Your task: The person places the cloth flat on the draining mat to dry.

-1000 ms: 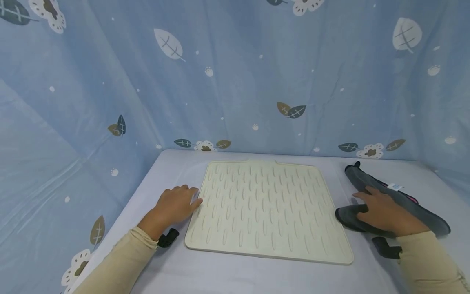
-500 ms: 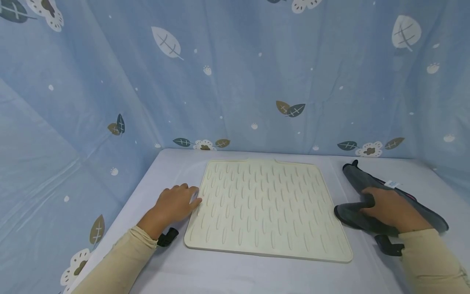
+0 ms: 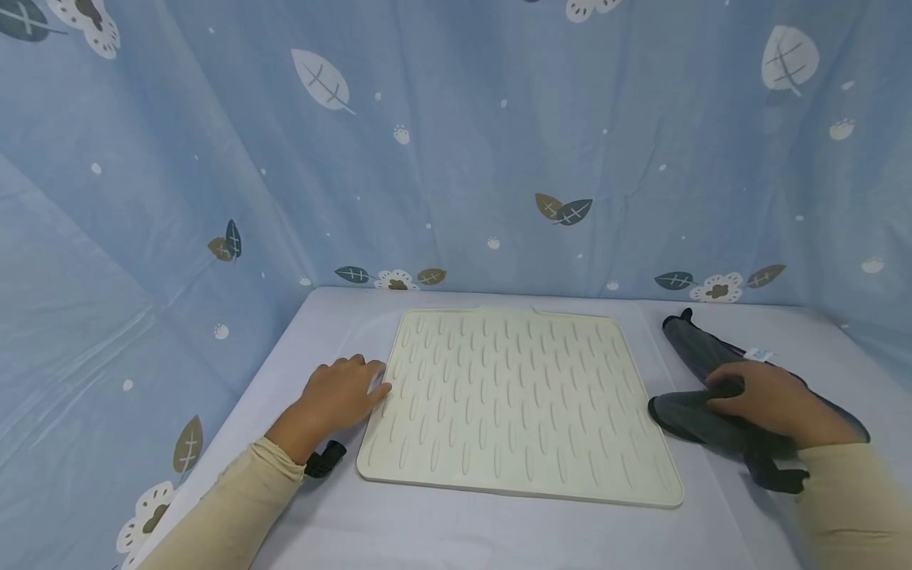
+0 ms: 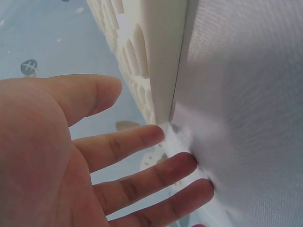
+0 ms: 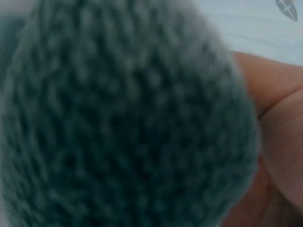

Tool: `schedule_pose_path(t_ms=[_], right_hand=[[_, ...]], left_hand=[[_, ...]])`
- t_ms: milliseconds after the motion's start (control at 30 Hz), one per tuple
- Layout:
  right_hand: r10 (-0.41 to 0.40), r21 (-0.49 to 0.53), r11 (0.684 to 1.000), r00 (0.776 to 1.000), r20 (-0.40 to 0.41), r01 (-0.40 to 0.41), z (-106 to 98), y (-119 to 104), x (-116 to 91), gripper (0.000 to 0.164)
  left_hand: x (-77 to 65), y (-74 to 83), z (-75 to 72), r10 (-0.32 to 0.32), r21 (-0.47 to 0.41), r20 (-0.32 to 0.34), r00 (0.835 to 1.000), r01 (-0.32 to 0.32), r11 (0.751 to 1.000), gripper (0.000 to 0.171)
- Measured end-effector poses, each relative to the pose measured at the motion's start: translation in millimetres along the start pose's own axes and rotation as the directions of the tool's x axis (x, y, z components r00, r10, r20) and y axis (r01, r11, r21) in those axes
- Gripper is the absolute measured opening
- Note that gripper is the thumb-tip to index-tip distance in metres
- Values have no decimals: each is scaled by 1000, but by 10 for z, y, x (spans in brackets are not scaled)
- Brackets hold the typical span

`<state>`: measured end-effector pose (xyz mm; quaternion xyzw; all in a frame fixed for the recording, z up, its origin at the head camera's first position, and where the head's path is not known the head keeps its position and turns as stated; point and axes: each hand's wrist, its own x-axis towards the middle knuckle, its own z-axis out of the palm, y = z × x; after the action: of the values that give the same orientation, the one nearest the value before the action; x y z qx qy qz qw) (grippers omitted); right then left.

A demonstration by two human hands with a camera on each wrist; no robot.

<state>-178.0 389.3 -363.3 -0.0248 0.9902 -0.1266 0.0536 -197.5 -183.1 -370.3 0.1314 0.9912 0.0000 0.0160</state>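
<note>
A flat cream mat (image 3: 523,404) with rows of slim ovals lies on the white-covered table. My left hand (image 3: 338,396) is at its left edge, fingers loosely extended. In the left wrist view the thumb (image 4: 102,92) is apart from the other fingers, beside the mat's pale side (image 4: 165,52). To the mat's right, my right hand (image 3: 773,404) grips a dark grey fuzzy cloth (image 3: 691,348) with black edging, a corner loop and a white tag. The cloth is bunched into a fold under the fingers. Its pile (image 5: 132,118) fills most of the right wrist view, hiding the fingertips.
A blue curtain (image 3: 442,158) with leaf and flower prints hangs behind the table and along its left side. White tablecloth (image 3: 463,530) shows in front of the mat. Black wrist mounts (image 3: 325,459) sit below both wrists.
My right hand has closed from spread fingers to a grip on the cloth, pulling up a fold and shifting slightly right. My left hand has stayed at the mat's edge.
</note>
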Motion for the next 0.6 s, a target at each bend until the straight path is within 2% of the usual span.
schedule_pose_path(t_ms=[133,333,600], right_hand=[[21,39,999,999,29,-23,0,69,9,51],[1,72,997,1000,18,-3,-3,154,18,57],[37,121,992,997,65,-45,-16,216,51,53]], left_hand=[[3,5,0,0,1,1,1000,0,1000,49],[-4,11,-13,5,-1,-1,1000,-5,1000,49],[-7,13,-16,5,-3,2,1000,-5,1000,49]])
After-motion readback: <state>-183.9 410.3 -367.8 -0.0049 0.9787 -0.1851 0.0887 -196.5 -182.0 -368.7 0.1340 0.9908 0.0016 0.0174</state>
